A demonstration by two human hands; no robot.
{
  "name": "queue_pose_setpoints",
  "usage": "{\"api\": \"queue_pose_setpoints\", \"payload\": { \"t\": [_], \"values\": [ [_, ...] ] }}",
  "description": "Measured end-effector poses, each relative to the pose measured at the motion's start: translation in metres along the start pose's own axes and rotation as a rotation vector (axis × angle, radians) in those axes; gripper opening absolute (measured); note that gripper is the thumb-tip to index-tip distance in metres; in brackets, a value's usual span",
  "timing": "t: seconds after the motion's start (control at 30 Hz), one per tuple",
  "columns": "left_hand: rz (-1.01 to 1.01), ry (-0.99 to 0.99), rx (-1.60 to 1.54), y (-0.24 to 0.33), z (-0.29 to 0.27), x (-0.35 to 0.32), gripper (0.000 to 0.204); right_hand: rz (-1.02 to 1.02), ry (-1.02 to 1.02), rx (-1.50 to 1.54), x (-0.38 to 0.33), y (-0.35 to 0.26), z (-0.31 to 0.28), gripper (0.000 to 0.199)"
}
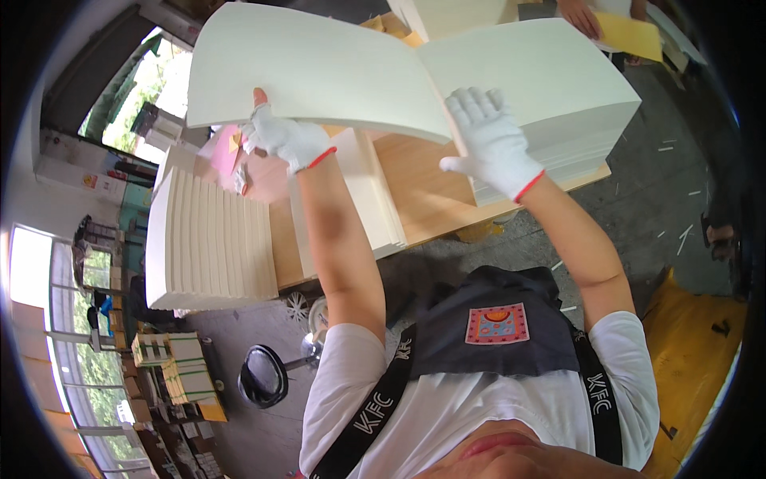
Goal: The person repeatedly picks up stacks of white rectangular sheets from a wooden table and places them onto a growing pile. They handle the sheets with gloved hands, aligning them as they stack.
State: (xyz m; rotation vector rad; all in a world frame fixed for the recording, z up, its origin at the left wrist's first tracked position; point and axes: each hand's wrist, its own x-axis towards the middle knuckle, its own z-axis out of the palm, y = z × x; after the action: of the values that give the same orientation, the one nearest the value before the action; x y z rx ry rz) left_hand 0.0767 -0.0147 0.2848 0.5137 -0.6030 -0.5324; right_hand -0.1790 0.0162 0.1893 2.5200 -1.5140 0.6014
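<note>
A thick sheaf of large white paper sheets (319, 68) is raised at a tilt above the table, bowed along its length. My left hand (289, 144), in a white glove with a red cuff, grips its near edge. The bare thumb shows on top of the sheaf; some of the fingers are hidden. My right hand (491, 148), also gloved, is open with fingers extended, at the sheaf's right end. It lies against the near left corner of a tall stack of white sheets (550, 76).
On the wooden table (427, 184) lie a lower white stack (363, 184), a fanned stack (211, 239) at left and pink sheets (227, 152). Another person's hand (581, 17) is near yellow paper (630, 36). A round black stool (263, 375) stands on the floor.
</note>
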Motion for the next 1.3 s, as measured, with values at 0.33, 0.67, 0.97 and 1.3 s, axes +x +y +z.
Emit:
{"api": "queue_pose_setpoints", "payload": {
  "t": [0.33,0.67,0.97,1.3],
  "values": [
    [0.147,0.047,0.018,0.038,-0.067,-0.021,0.036,-0.326,0.401,0.269,0.042,-0.126,0.001,0.063],
    [0.222,-0.396,1.371,0.134,-0.191,0.024,0.068,0.188,0.028,1.673,0.059,-0.176,0.074,0.056],
    [-0.527,-0.505,1.403,0.079,-0.345,0.042,0.036,0.462,-0.400,1.209,0.042,-0.171,0.176,0.083],
    [-0.571,-0.654,1.696,0.035,-0.398,0.040,0.037,0.340,-0.604,0.590,0.040,-0.165,0.195,0.100]
  ]
}}
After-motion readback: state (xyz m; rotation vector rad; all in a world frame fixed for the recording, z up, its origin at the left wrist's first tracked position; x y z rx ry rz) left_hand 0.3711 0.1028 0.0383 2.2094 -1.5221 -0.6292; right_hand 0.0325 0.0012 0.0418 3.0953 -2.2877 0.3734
